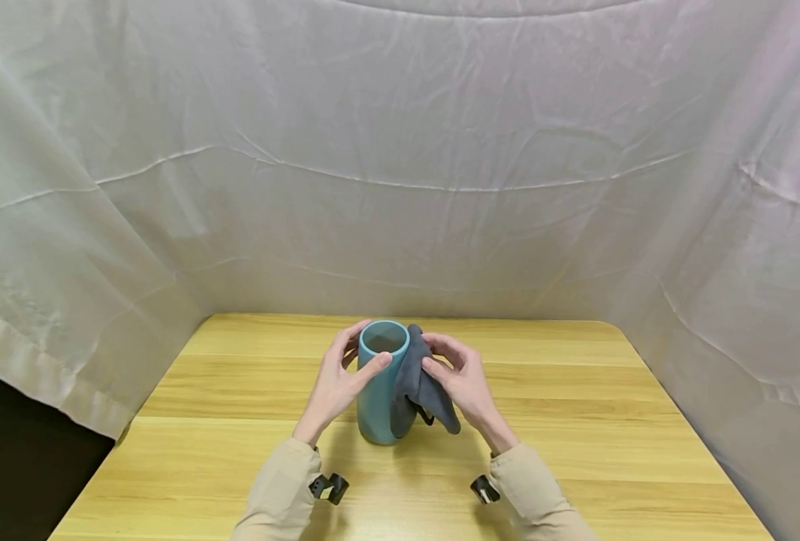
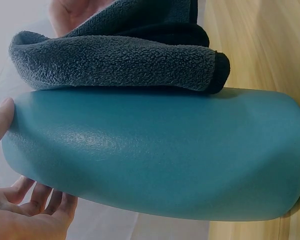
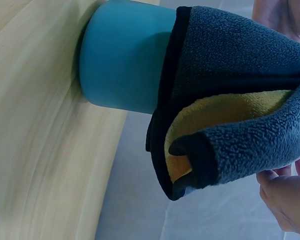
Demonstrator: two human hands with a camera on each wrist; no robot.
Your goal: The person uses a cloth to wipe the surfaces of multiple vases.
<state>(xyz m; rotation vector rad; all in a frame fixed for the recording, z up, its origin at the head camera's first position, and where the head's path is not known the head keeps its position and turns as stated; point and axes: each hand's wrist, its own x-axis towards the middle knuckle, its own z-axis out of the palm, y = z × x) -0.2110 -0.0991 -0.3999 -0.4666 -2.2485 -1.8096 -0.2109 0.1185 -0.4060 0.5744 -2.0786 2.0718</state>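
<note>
Tall, teal, smooth-walled cylindrical vase (image 1: 374,408) (material unclear) stands upright just right of the left hand (image 1: 337,379); uneven sideways pressing could tip it. Grey fleecy, dark-edged cloth (image 1: 413,378), between vase and right hand (image 1: 465,381), may slip if the pinch loosens. Left grips vase's upper part; right pinches cloth, wrist angled inward.

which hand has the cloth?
The right hand: it pinches the grey cloth, while the left hand grips the blue vase near its top.

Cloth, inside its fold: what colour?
Yellow inner side; shows best in the right wrist view.
</note>
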